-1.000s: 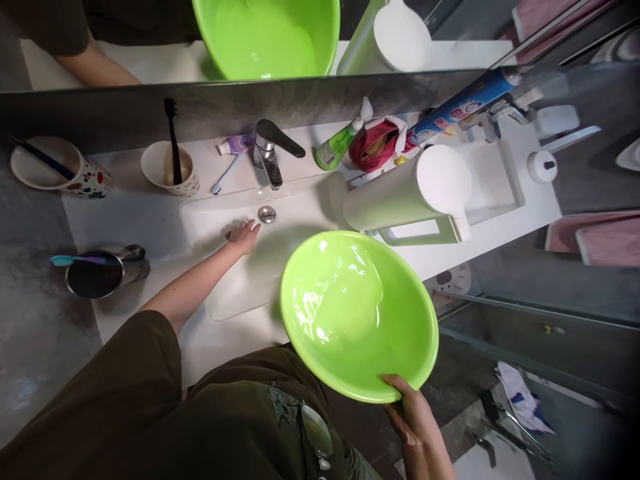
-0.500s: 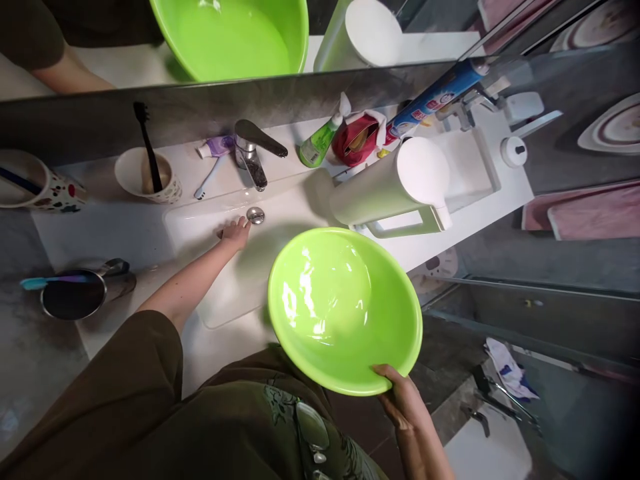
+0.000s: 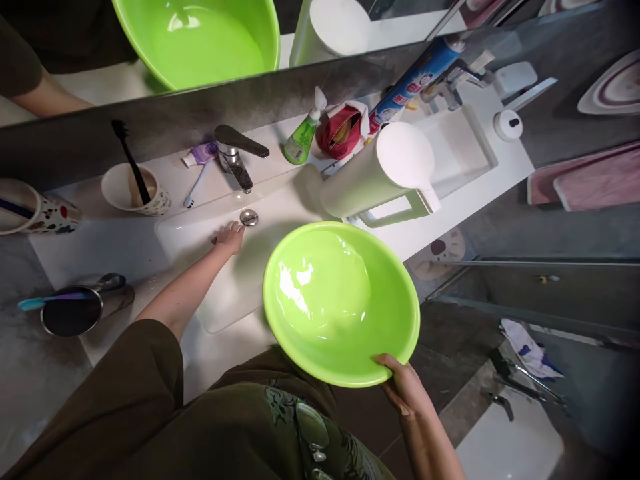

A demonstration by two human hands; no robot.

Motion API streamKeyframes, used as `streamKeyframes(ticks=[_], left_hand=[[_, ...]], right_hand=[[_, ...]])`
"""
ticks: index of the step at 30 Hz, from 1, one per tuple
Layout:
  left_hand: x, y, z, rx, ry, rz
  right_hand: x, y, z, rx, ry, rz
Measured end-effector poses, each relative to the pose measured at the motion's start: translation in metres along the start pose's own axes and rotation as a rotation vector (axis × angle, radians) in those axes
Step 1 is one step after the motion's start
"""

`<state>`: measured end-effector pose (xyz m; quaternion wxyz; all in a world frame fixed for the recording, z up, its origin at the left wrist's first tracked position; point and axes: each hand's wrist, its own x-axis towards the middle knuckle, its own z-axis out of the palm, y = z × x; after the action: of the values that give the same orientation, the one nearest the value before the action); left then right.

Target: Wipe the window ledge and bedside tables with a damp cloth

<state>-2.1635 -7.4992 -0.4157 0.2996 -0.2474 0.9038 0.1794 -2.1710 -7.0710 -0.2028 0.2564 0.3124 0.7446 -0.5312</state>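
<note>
My right hand (image 3: 403,388) grips the near rim of a bright green plastic basin (image 3: 340,303), held over the right part of a white sink (image 3: 200,233). My left hand (image 3: 229,237) reaches into the sink and rests flat with fingers apart just in front of the metal drain plug (image 3: 249,217). A chrome tap (image 3: 235,155) stands behind the plug.
On the counter stand a white jug (image 3: 380,177), a green spray bottle (image 3: 301,140), a red pouch (image 3: 343,130), a cup with a black toothbrush (image 3: 133,187), a patterned mug (image 3: 37,210) and a steel cup (image 3: 80,308). A mirror (image 3: 200,40) runs behind.
The view has shifted, so everything sits lower left in frame. The green basin has moved slightly left over the sink. My left hand stays by the drain plug.
</note>
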Motion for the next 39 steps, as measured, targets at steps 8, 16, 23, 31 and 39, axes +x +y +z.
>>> streamKeyframes(ticks=[8, 16, 23, 31, 39], left_hand=[[0.000, 0.002, 0.000, 0.026, -0.024, 0.002], [0.003, 0.009, -0.004, 0.045, -0.032, -0.016], [0.007, 0.016, -0.011, 0.090, -0.058, -0.024], [0.028, 0.017, -0.012, 0.103, -0.029, -0.040], [0.027, 0.021, -0.018, 0.087, -0.107, -0.077]], right_hand=[[-0.003, -0.007, 0.006, 0.037, -0.010, 0.079], [-0.003, -0.004, 0.008, 0.075, -0.008, 0.072], [-0.001, -0.001, 0.009, 0.132, -0.045, 0.035], [-0.002, -0.001, 0.012, 0.192, -0.064, 0.015], [0.003, 0.006, 0.004, 0.144, -0.050, 0.024]])
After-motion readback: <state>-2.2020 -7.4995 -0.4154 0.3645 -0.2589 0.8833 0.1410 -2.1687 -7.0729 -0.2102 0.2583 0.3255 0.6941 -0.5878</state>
